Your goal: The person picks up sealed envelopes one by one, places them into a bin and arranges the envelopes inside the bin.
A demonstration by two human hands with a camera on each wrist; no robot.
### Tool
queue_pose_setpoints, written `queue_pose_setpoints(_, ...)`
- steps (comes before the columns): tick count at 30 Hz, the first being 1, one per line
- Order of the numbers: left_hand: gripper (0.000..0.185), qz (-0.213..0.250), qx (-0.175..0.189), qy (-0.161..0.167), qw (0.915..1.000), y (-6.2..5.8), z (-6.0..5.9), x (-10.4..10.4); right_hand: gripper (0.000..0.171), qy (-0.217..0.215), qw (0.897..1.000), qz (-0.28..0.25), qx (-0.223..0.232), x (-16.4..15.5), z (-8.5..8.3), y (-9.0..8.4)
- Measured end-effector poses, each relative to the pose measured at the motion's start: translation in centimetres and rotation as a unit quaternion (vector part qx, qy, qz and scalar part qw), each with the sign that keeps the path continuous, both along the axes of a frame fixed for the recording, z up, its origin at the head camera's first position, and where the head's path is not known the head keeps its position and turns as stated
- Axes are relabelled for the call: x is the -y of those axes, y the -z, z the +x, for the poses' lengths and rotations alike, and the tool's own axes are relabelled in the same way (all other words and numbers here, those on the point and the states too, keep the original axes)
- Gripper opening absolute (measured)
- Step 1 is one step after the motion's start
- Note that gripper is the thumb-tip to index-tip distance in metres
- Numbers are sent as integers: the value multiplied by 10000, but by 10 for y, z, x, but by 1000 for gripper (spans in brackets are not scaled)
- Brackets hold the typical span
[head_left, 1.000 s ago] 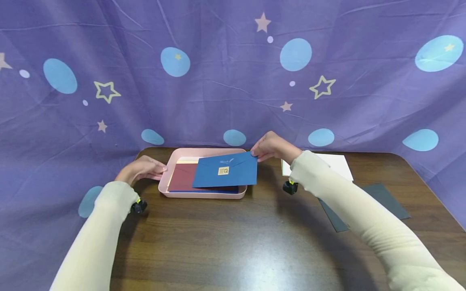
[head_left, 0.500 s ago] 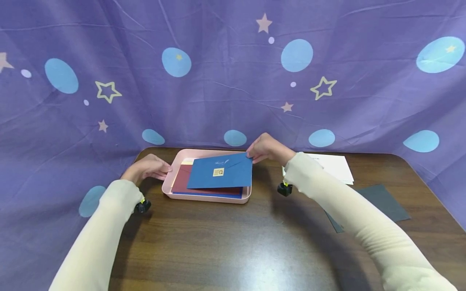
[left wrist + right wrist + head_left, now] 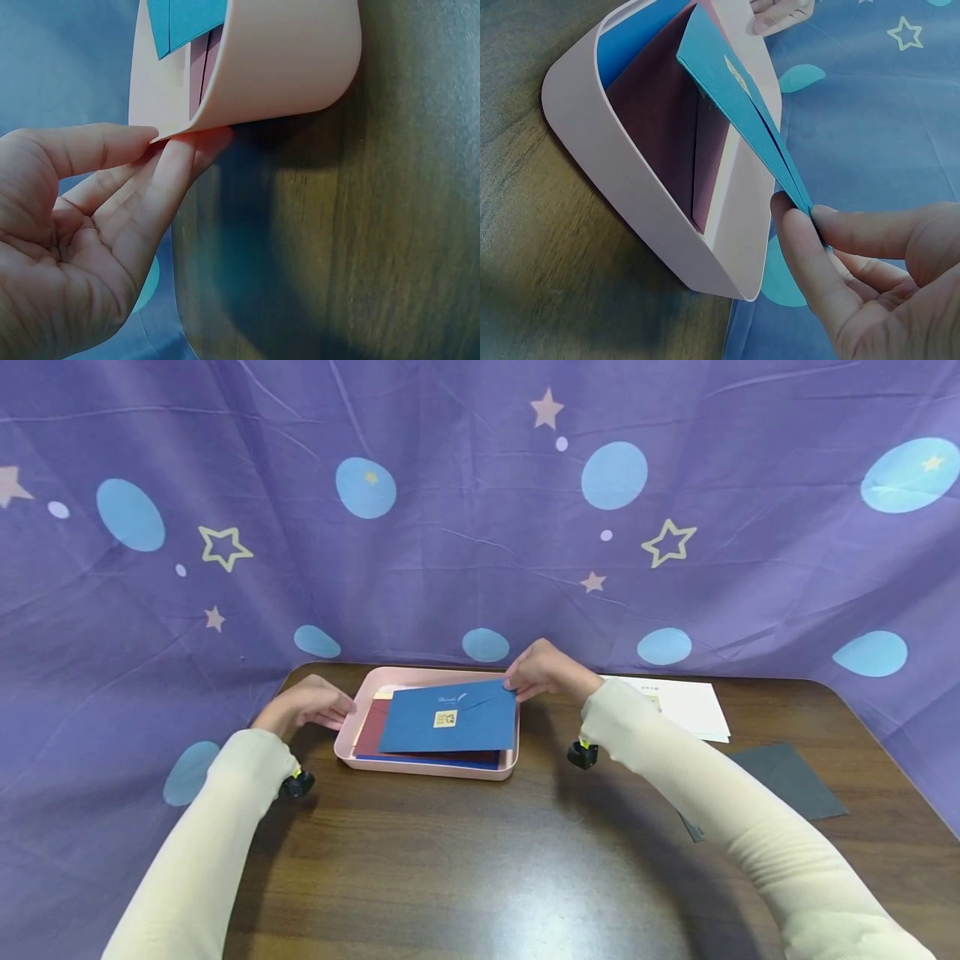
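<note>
A blue envelope [image 3: 420,727] with a pale printed sticker slants over the pink tray [image 3: 435,770]. My right hand [image 3: 546,670] pinches its upper right corner between thumb and fingers, as the right wrist view also shows. Beneath it in the tray lie a dark red envelope [image 3: 656,120], a brighter blue one [image 3: 634,49] along one side, and a cream edge. With thumb above and fingers below, my left hand [image 3: 112,202] pinches the rim at the tray's left end. The blue envelope's left part hangs close over the dark red one.
On the brown wooden table [image 3: 450,860], white envelopes [image 3: 693,706] lie behind my right forearm. Dark grey sheets or envelopes [image 3: 791,781] lie further right, partly covered by the sleeve. A purple curtain [image 3: 450,527] with stars and blue ovals hangs behind the table.
My right hand has brought the blue envelope leftward, further over the tray. The tray and my left hand shifted slightly right at first, then stayed put.
</note>
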State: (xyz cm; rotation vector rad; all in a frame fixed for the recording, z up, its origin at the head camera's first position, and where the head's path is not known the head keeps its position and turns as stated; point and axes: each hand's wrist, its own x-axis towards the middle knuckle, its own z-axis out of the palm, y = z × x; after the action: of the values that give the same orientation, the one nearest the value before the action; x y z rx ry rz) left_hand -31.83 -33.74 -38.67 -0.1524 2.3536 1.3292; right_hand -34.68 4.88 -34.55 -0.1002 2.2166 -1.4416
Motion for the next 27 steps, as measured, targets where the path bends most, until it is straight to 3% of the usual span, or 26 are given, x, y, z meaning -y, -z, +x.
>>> queue_pose_setpoints(27, 35, -13, -73, -174, 9998, 1, 1, 1, 15, 75, 9999, 111, -33, 17, -2, 1)
